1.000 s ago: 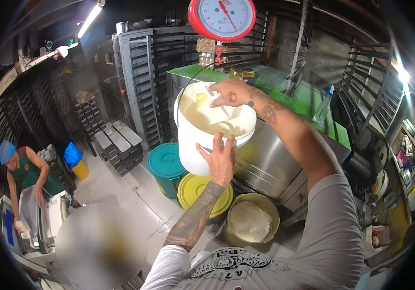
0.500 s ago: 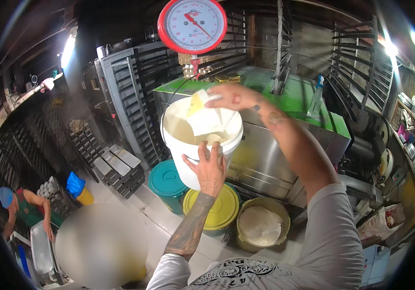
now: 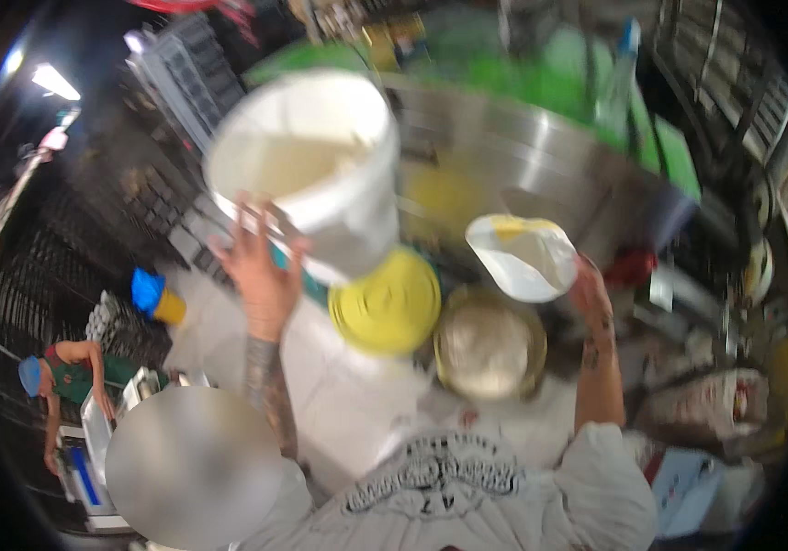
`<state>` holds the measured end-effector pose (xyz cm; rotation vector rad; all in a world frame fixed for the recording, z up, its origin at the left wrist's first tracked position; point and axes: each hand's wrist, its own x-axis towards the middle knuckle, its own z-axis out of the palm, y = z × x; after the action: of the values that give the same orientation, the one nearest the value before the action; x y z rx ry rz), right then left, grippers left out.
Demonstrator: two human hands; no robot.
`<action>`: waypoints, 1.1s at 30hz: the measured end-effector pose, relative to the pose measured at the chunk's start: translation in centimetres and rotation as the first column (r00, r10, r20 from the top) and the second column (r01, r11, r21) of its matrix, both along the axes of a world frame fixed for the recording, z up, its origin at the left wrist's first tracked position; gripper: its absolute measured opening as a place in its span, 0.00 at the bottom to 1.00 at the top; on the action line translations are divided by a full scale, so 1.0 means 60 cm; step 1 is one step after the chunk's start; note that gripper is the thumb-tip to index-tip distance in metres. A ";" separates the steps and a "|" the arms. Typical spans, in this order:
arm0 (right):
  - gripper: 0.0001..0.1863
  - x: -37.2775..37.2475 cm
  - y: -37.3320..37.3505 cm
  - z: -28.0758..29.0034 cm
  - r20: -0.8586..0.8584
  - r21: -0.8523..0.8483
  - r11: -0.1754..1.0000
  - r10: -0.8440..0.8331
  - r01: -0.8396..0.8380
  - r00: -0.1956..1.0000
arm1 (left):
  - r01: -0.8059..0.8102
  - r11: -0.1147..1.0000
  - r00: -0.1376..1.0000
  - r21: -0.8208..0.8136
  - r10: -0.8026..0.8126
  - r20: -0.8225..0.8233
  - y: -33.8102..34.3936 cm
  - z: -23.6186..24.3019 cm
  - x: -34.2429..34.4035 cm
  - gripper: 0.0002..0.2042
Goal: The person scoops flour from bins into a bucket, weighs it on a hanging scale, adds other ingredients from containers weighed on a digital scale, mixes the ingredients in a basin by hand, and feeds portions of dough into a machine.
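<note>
A large white bucket [image 3: 371,207] hangs at upper centre-left, pale powder [image 3: 293,167] inside it. My left hand [image 3: 264,275] is open, fingers spread against the near side of the bucket just under its rim. Off to the right, my right hand [image 3: 591,292] grips a white scoop [image 3: 530,274] that looks like a cut plastic container with a yellow patch. The scoop's wide mouth faces up and left, and motion blur hides whether powder is left in it. Below the scoop stands an open tub [image 3: 538,351] holding pale powder [image 3: 484,354].
A yellow-lidded bin [image 3: 385,308] stands below the bucket. Behind is a steel-fronted counter [image 3: 513,138] with a green top and a spray bottle [image 3: 619,83]. A co-worker [image 3: 73,372] bends over trays at far left. A red scale edge [image 3: 174,5] shows at the top.
My right hand has swung the scoop out of the bucket, down and to the right. My left hand stays at the bucket's side. The view has turned and dropped, so the scale dial is out of sight.
</note>
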<state>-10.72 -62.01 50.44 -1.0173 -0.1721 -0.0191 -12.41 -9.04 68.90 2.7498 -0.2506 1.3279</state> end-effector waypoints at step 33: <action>0.23 0.075 0.191 -0.946 -0.575 -0.780 0.489 -0.316 -0.390 0.755 | -0.701 0.701 -0.124 -0.129 -0.299 -0.946 0.098 -0.607 -0.405 0.24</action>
<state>-6.20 -50.54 -6.34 -2.0203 0.5469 0.5508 -36.72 -3.18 32.45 2.1742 0.7655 -0.9847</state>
